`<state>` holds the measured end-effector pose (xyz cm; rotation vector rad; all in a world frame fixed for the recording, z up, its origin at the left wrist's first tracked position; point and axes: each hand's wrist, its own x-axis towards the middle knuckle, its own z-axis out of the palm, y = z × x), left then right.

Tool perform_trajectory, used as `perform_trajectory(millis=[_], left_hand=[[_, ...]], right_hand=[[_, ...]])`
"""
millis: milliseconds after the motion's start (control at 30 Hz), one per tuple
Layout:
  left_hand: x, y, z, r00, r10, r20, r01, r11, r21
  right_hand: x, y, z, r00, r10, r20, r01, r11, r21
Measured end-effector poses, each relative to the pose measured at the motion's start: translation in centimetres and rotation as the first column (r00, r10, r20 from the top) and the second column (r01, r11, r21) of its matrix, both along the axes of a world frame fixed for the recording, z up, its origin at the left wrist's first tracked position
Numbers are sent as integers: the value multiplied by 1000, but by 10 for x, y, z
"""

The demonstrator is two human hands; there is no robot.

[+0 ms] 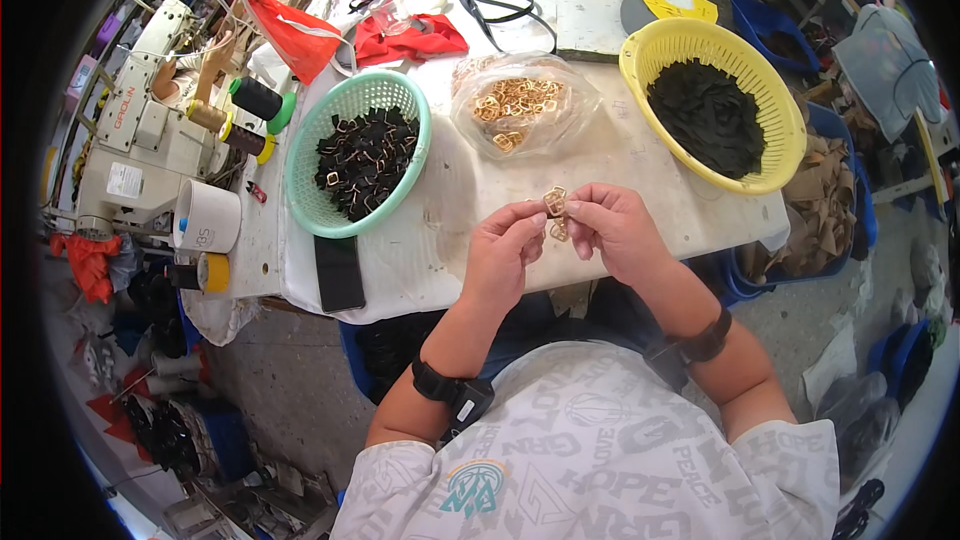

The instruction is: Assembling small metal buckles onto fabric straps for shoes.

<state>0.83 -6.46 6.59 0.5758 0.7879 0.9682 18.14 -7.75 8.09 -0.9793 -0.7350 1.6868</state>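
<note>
Close together over the table's near edge, both hands pinch a few gold metal buckles [555, 201] between thumbs and fingertips. My left hand [505, 248] is closed at their left side, with a small dark bit by its fingertips that I cannot make out clearly. From the right, my right hand [612, 227] closes on the same little bunch. Just beyond them lies a clear plastic bag [585, 110] of loose gold buckles [518, 100]. A mint-green basket [302, 195] on the left holds many black fabric tabs with gold buckles [366, 162]. Black fabric strips [705, 118] fill a yellow basket [775, 165] on the right.
A black phone [340, 274] lies at the table's front edge, below the green basket. Leftward stand a sewing machine [140, 140], thread spools [262, 100] and a white cup [208, 215]. Red cloth [410, 40] and a black strap [500, 8] lie behind. Blue bins [865, 195] flank the right side.
</note>
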Motion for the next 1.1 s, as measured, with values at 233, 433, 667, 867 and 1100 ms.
perform_trajectory(millis=[233,433,667,867,1100], left_hand=[[-1,8,-2,969,132,-211,7,834,552],[-4,12,1,967,123,-224,43,786,616],[-13,14,8,882,153,-447,279,595,754],[-8,6,15,928,24,-372,156,882,446],[-4,4,22,931,59,-359,59,949,309]], right_hand=[[5,1,7,978,76,-196,-98,990,-105],[12,1,10,921,172,-350,-239,959,-155],[15,-1,14,872,236,-430,-361,903,-235],[10,-3,16,946,239,-219,-278,945,-172],[3,-12,17,951,178,252,-196,979,50]])
